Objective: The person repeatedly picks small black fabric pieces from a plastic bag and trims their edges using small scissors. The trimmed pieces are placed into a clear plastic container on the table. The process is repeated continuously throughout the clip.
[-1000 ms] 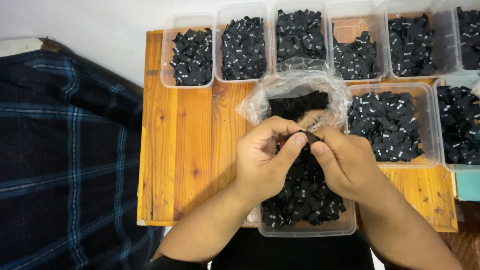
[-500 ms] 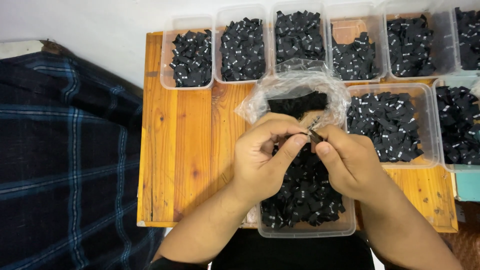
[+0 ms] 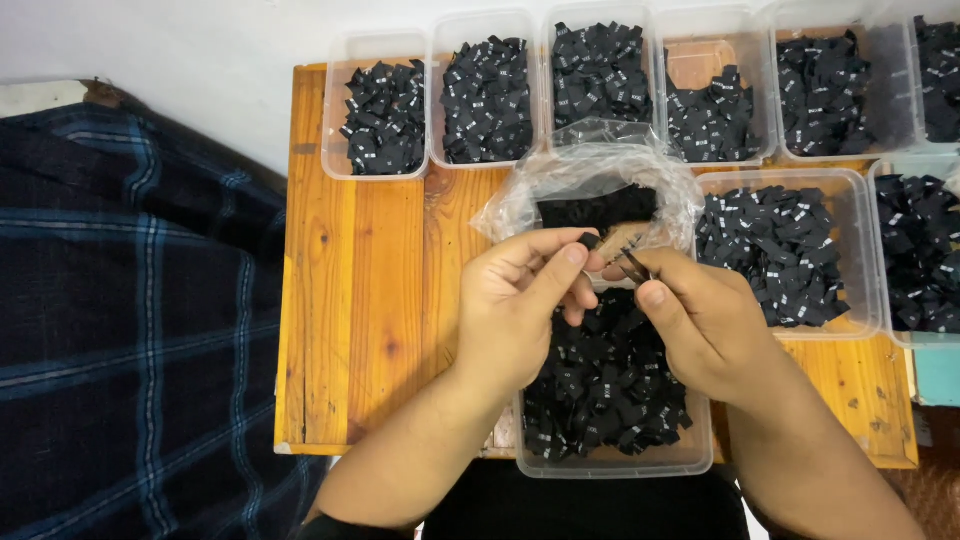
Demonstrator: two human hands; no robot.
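Your left hand pinches a small black fabric label between thumb and forefinger, its grip closed on that label, held in the air just above the clear plastic tub nearest you. Your right hand has its grip closed on a pair of slim metal tweezers, whose tips point toward the label and sit just beside it; whether they actually touch it is too fine to tell. That near tub is heaped with loose black labels, and directly behind your hands lies a crumpled clear plastic bag with a dark bundle inside. Along the far edge of the wooden table stands a row of similar tubs, each holding more black labels, with two further tubs at the right. A dark plaid cloth lies to the left of the table. This looks like the handling of one single label, picked out from the heap. The next move, judged from here, calls for steady fingers and a fine, light touch with the tweezers, since the label is tiny and could slip back among the others.
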